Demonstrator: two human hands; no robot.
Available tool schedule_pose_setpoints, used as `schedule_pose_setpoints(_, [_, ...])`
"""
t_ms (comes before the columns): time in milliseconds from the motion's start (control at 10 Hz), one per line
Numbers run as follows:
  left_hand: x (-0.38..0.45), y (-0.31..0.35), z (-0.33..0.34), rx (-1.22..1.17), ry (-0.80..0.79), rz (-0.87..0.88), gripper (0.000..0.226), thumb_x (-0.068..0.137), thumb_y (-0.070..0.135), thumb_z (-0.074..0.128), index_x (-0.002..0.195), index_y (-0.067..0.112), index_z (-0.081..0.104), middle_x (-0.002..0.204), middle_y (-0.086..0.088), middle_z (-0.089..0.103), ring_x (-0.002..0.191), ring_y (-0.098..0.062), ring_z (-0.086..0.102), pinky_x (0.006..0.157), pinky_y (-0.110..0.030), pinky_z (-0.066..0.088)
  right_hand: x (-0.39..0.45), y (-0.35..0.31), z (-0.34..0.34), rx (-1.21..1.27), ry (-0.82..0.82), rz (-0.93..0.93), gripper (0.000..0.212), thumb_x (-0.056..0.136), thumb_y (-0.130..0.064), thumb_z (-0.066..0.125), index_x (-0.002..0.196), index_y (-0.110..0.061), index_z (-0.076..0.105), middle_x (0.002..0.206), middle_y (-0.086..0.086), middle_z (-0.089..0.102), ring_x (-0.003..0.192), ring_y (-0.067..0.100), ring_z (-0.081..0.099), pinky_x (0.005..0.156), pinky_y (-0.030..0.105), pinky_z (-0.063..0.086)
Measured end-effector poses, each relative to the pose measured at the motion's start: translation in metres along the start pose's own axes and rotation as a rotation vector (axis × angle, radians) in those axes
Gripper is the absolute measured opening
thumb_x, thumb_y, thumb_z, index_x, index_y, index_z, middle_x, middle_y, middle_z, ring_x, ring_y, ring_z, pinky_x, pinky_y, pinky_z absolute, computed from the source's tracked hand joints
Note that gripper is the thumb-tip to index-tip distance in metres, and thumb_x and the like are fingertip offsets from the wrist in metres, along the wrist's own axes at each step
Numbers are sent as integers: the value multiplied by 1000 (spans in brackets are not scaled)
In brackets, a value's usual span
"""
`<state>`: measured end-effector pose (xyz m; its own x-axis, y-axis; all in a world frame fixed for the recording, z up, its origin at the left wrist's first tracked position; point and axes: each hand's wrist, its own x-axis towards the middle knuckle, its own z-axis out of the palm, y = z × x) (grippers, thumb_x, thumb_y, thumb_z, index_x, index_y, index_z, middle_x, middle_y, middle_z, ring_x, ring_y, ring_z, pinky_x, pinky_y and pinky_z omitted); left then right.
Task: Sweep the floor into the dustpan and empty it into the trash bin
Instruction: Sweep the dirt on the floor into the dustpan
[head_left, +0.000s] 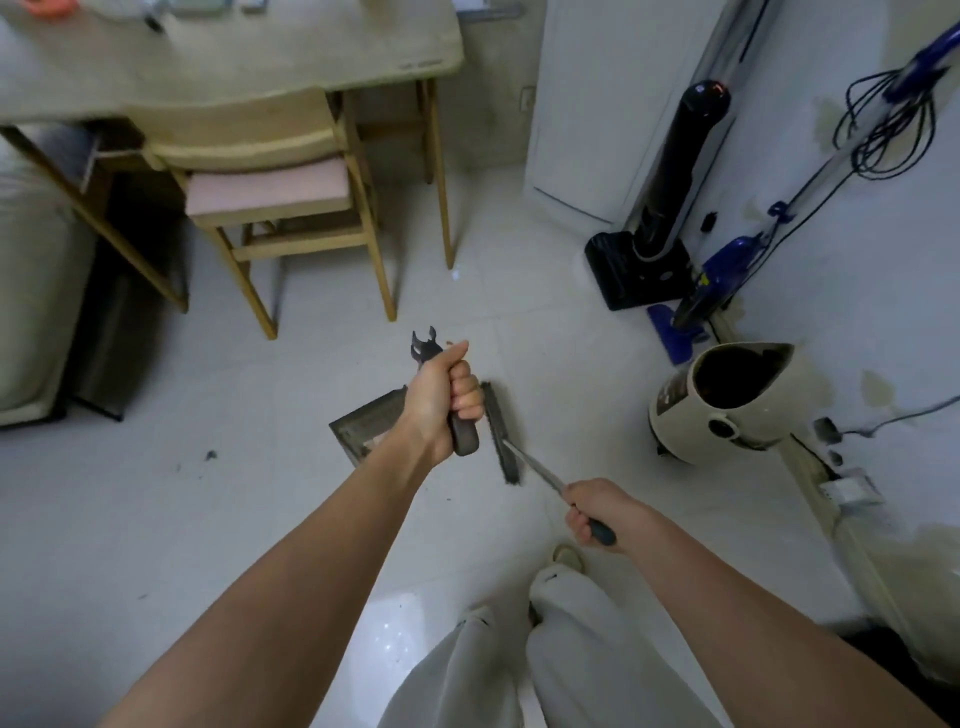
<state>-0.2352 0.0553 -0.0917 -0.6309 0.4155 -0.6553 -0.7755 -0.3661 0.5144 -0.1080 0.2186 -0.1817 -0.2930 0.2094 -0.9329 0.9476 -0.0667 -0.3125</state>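
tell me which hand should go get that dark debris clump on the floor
Right, probably: it grips the broom, while the left hand holds the dustpan. The clump lies left of both.

Two bare hands, one dark long-handled dustpan (363, 426), one dark bristle broom (501, 434), one wooden chair with a pink seat (270, 192), one pale wooden table (234, 57), two upright floor cleaners, one cream open-topped bin (727, 400).

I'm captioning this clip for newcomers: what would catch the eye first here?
Two bare arms reach to mid-floor: the left hand grips the dustpan handle, the right hand holds the broom beside it. At right stands an open cream bin; dark debris lies on the tiles at left.
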Motion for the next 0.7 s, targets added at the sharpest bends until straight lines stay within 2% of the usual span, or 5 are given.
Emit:
schedule_pose_setpoints(100, [12,7,-7,78,217,72,40,99,14,42,62,23,31,46,8,20,35,-7,17,33,-19,17,7,-25,-15,-67,52,-51,32,97,-3,32,68,-5,46,55,10,44,44,18,38,34,23,29])
schedule_pose_setpoints(200, [32,21,-3,69,344,126,38,97,8,40,63,22,31,44,8,22,33,-8,17,33,-17,15,22,-59,-46,-122,107,-78,35,97,0,37,63,-8,42,58,8,44,48,16,40,37,23,33])
schedule_pose_setpoints(300, [58,33,16,101,424,137,40,96,7,41,62,21,25,42,8,22,32,-8,17,34,-17,14,45,-92,-81,-132,124,-99,33,97,-3,39,65,-14,37,65,4,41,52,13,40,32,16,36])
schedule_pose_setpoints(400, [95,41,45,132,512,163,37,94,6,42,63,19,27,41,8,24,32,-9,18,35,-16,15,80,-129,-114,-85,115,-95,32,97,-2,38,67,-13,37,66,5,40,53,14,39,28,11,34])
schedule_pose_setpoints(700, [214,77,134,194,765,195,27,86,3,40,65,16,28,44,4,26,31,-9,20,39,-18,17,167,-246,-198,-266,131,-63,35,97,3,35,65,-13,32,67,5,39,56,12,40,26,10,33])
